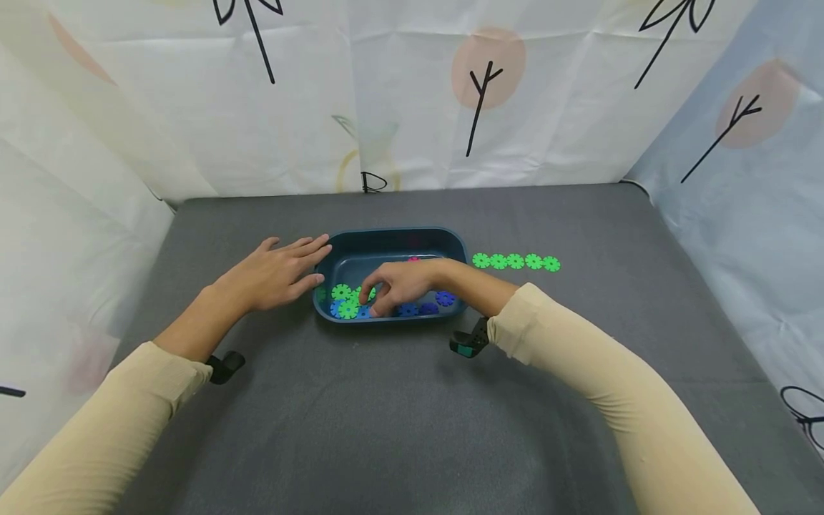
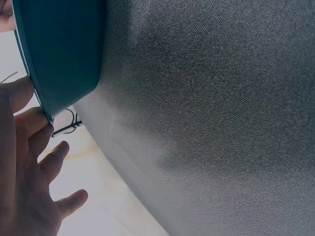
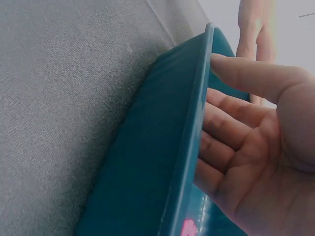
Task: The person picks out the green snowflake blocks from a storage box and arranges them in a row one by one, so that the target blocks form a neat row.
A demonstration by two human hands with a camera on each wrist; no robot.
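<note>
A dark teal tray (image 1: 386,244) stands on the grey table, holding small flower-shaped plastic discs. Green discs (image 1: 341,291) lie at its left end among light blue ones, with dark blue discs (image 1: 445,298) toward the right. My left hand (image 1: 277,273) rests with extended fingers on the tray's left rim; the left wrist view shows its thumb and fingertips at the rim (image 2: 32,73). Inside the tray, my right hand (image 1: 402,285) reaches down with bent fingers over the green and blue discs. In the right wrist view, its fingertips are hidden behind the tray wall (image 3: 147,132), thumb apart from the fingers.
Right of the tray, several green discs (image 1: 515,261) lie side by side in a row on the table (image 1: 386,429). A pink disc (image 3: 189,228) shows inside the tray. Printed white cloth (image 1: 412,93) hangs behind the table and at both sides.
</note>
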